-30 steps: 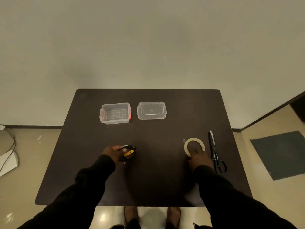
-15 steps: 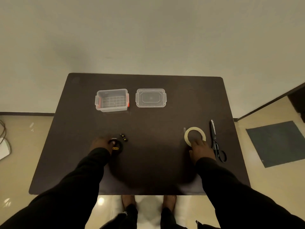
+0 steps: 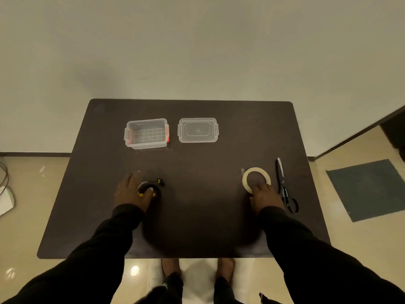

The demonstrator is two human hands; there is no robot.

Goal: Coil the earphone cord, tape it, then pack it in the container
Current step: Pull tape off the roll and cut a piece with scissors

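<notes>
The coiled black earphone cord (image 3: 153,187) with yellow marks lies on the dark table (image 3: 197,216), its earbuds sticking out to the right. My left hand (image 3: 131,191) rests flat beside it, thumb pressing on the coil. A roll of pale tape (image 3: 256,180) lies at the right; my right hand (image 3: 266,197) touches its near edge with the fingertips. The clear container (image 3: 146,133) with red latches stands open at the back, its lid (image 3: 198,130) lying beside it on the right.
Black scissors (image 3: 285,187) lie just right of the tape roll, blades pointing away. A dark mat (image 3: 370,187) lies on the floor at the right. My feet show below the table's near edge.
My left hand has set the coiled cord down on the table and now holds it flat with the thumb. My right hand stays on the tape roll.
</notes>
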